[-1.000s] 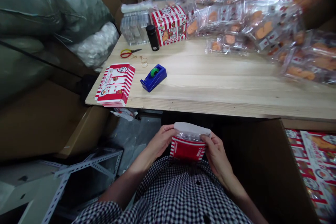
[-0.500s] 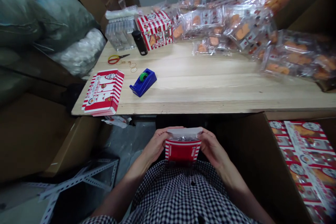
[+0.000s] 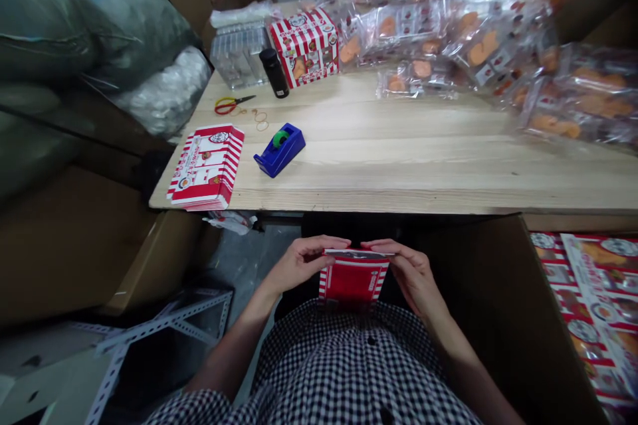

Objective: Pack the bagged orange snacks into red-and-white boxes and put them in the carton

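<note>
A red box with striped red-and-white sides (image 3: 353, 282) is upright at my waist, below the table's front edge. My left hand (image 3: 305, 262) grips its top left corner, thumb on the near face and fingers along the far rim. At the top right corner my right hand (image 3: 411, 269) holds it the same way. The box's top edge shows as a narrow white strip, with a dark gap behind it. What lies inside the box is hidden.
On the table (image 3: 399, 176) are a blue tape dispenser (image 3: 280, 151), scissors (image 3: 234, 103), flat printed cartons (image 3: 207, 166), a black bottle (image 3: 274, 73), a striped box (image 3: 306, 46) and several bagged orange pieces (image 3: 483, 46). A large carton (image 3: 478, 292) with packed boxes (image 3: 593, 305) stands right.
The white flap on top of the box has folded down to a thin strip. My fingers have moved inward along the top edge. The view has shifted slightly left.
</note>
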`<state>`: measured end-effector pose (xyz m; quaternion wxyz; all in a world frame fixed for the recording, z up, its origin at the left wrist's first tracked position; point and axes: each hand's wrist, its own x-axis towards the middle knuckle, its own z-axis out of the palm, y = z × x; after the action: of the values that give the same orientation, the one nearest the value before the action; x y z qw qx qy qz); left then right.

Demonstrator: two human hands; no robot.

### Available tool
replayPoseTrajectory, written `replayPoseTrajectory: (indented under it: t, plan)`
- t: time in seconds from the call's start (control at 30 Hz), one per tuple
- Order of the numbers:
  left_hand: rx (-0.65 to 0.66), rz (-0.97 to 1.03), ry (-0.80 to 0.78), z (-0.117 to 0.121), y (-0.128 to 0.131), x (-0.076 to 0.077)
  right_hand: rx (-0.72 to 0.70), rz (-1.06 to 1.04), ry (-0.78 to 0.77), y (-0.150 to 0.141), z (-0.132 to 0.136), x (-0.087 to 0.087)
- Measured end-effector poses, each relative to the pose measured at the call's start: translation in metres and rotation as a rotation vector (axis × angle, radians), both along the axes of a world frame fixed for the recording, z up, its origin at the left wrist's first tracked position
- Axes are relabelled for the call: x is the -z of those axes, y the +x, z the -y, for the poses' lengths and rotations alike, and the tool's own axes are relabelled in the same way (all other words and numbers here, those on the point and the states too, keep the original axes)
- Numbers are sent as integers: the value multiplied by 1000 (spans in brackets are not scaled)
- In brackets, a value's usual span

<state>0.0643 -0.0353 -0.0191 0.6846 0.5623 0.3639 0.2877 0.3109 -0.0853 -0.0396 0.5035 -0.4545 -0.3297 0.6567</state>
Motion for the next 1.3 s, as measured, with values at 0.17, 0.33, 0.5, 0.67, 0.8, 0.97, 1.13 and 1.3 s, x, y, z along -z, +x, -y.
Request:
replayPoseTrajectory:
  t: [0.17, 0.33, 0.5, 0.67, 0.8, 0.97, 1.13, 1.3]
  plan:
    - [-87, -92, 109, -2, 4, 6, -68, 99, 93, -1, -2, 2]
    - [-62, -96, 120, -5, -3, 6, -37, 203, 161, -3, -6, 11]
    - [35, -128, 124, -11, -5, -11, -201, 251, 180, 11, -14, 0]
    - [98, -224, 152, -21, 5, -23, -269, 278, 140, 18, -27, -16]
    - [103, -265, 169, -29, 9, -24, -290, 273, 106, 15, -37, -17]
    - [73, -313, 177, -33, 12, -19, -304, 315, 85, 12, -46, -15]
    - [57, -316, 178, -32, 13, -14, -326, 283, 77, 13, -51, -17]
    - [84, -327, 161, -30, 11, -12, -359, 186, 28, 12, -53, -16]
